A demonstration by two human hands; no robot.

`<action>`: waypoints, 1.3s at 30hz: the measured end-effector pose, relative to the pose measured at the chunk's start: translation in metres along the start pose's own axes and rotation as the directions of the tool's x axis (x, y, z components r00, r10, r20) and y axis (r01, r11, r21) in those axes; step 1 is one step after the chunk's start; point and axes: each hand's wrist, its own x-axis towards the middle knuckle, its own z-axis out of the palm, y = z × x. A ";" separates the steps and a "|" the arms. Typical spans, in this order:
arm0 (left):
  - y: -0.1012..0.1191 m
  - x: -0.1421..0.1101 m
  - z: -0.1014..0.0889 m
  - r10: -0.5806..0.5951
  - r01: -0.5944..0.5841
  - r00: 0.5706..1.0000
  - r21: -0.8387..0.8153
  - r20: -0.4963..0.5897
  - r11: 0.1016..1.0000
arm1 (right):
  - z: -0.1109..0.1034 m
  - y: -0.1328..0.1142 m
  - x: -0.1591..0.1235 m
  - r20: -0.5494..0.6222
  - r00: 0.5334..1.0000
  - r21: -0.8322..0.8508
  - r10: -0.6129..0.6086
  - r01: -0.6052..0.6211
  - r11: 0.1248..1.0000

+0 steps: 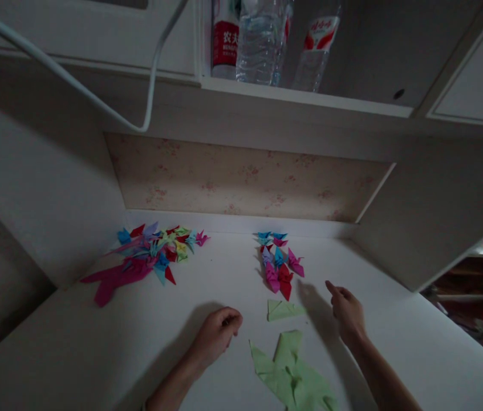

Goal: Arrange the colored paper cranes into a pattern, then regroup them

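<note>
My left hand (219, 330) hovers over the white desk with its fingers curled in and nothing visible in them. My right hand (347, 311) has the index finger stretched out and the others bent, holding nothing. Between the hands lies a small light green folded paper (283, 310) with a crease and a pointed edge. Nearer to me is a larger light green folded paper (288, 371), its flaps spread, cut off by the bottom of the view. Just beyond the small paper stands a group of origami cranes (279, 260) in red, blue, purple and pink.
A pile of more colourful origami cranes (162, 245) sits at the back left, with a big magenta folded piece (119, 277) in front. Overhead, a shelf (309, 98) holds plastic bottles (260, 43). A white lamp arm (96, 100) bends down at upper left. Side panels flank the desk.
</note>
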 end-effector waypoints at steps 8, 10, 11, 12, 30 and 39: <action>-0.004 0.001 -0.001 0.031 -0.031 1.000 -0.024 -0.008 0.999 | 0.012 -0.020 -0.030 0.040 0.997 0.037 -0.068 0.066 0.997; -0.004 0.000 -0.001 0.026 -0.026 1.000 -0.023 -0.008 0.999 | 0.010 -0.020 -0.029 0.055 0.996 0.041 -0.072 0.070 0.997; -0.004 0.000 0.000 0.023 -0.023 1.000 -0.017 -0.011 1.000 | 0.010 -0.018 -0.029 0.063 0.995 0.048 -0.075 0.072 0.996; -0.005 0.000 0.000 0.025 -0.025 1.000 -0.010 -0.014 1.000 | 0.010 -0.017 -0.029 0.072 0.994 0.057 -0.078 0.074 0.996; 0.007 0.009 -0.077 0.320 -0.075 0.875 0.552 -0.364 0.831 | 0.008 -0.016 -0.026 0.224 0.974 0.084 0.028 -0.048 0.995; 0.011 0.027 -0.168 0.511 0.379 0.746 0.903 -0.427 0.202 | 0.011 -0.013 -0.025 0.213 0.977 0.090 -0.002 -0.017 0.996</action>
